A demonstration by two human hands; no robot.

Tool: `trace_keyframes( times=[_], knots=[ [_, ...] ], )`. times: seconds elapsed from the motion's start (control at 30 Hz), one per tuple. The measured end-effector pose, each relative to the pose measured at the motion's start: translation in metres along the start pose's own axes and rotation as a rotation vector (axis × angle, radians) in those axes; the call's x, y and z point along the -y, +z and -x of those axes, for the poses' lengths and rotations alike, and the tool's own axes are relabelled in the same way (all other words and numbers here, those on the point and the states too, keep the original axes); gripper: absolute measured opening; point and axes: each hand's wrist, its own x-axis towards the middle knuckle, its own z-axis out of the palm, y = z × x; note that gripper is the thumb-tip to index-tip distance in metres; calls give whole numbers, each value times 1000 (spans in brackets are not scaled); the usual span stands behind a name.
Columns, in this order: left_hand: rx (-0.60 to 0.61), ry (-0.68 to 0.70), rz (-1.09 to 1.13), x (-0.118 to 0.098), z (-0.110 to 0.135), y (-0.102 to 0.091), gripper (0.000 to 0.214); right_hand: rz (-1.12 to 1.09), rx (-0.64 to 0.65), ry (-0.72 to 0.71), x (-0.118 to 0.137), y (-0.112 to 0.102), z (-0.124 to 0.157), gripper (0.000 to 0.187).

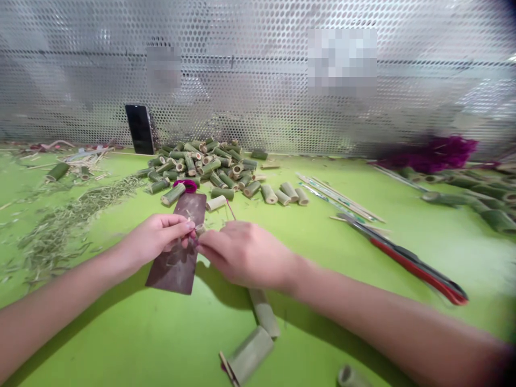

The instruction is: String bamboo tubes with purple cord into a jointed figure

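Pinching what looks like purple cord (230, 209) in left hand (161, 236) and right hand (248, 252), we have the small bamboo piece (200, 229) at three o'clock from our left, nearer our right fingertips; fingers hide its long axis.

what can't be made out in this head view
Head view:
Small piece between left hand and right hand: mostly hidden by fingers
Purple thread: lower run hidden behind right hand
Bottom bamboo tube: cut off by bottom edge
Purple bundle: blurred

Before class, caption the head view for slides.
Left hand and right hand close together with purple thread, cut bamboo heaped behind.
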Motion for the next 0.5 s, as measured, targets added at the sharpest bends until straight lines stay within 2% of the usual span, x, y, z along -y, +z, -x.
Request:
trace_keyframes(
  times=[0.07,0.13,0.27,0.4,0.5],
  knots=[
    [0,25,-89,-2,1,-3,43,87,20,-128,2,2,1,34],
    [7,75,-205,-4,3,-6,39,94,4,-153,2,2,1,28],
    [-27,175,-366,-8,9,-8,31,31,-98,-40,-6,-6,-5,23],
    [-102,318,-516,-10,16,-1,27,123,-251,29,-11,-9,-8,22],
    [-125,401,-583,-10,19,4,26,53,-240,56,-12,-8,-8,21]
  ],
)
